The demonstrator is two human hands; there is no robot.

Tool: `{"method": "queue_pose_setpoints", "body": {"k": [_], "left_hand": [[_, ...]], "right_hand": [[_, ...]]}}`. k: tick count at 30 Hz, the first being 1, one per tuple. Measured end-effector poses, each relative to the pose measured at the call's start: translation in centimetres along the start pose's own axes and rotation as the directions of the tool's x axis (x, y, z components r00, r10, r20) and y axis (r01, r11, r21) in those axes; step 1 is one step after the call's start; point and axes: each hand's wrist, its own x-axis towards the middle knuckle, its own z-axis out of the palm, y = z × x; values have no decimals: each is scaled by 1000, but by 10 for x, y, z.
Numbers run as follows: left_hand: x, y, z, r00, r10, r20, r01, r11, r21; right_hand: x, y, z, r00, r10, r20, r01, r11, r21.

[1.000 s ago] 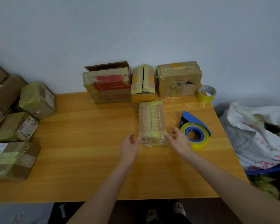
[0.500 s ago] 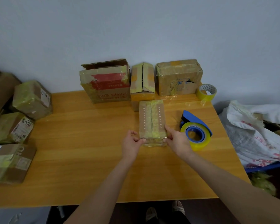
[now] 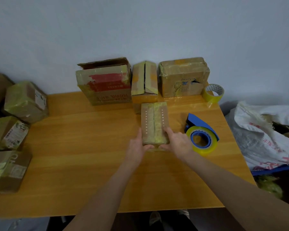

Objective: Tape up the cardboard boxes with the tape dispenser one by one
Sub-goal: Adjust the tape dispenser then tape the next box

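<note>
Head view: your left hand (image 3: 137,145) and right hand (image 3: 178,144) clamp the box (image 3: 153,120), its length pointing away, tape dispenser (image 3: 201,135) beside your right.

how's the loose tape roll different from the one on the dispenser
The loose tape roll sits bare by the wall; the dispenser roll is mounted on the blue tape dispenser near the right hand. The loose roll's core looks white, the dispenser roll's blue. Both are yellowish, neither held.
</note>
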Motion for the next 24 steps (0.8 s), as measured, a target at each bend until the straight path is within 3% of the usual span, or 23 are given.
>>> {"method": "queue_pose_setpoints", "body": {"k": [6, 12, 15, 20, 24], "left_hand": [[0, -10, -11, 993, 56, 102, -49, 996, -69], [0, -9, -10, 993, 67, 94, -62, 996, -57], [-3, -6, -13, 989, 92, 113, -75, 987, -140], [0, 16, -4, 997, -64, 44, 74, 952, -297], [3, 9, -10, 996, -74, 54, 81, 988, -134]], "right_hand": [[0, 20, -8, 992, -72, 106, 48, 977, 209], [2, 20, -7, 990, -80, 118, 55, 979, 199], [0, 22, -9, 991, -77, 112, 51, 975, 216], [-2, 13, -3, 997, -22, 73, 2, 964, 265], [-17, 6, 3, 990, -49, 131, 2, 942, 337]]}}
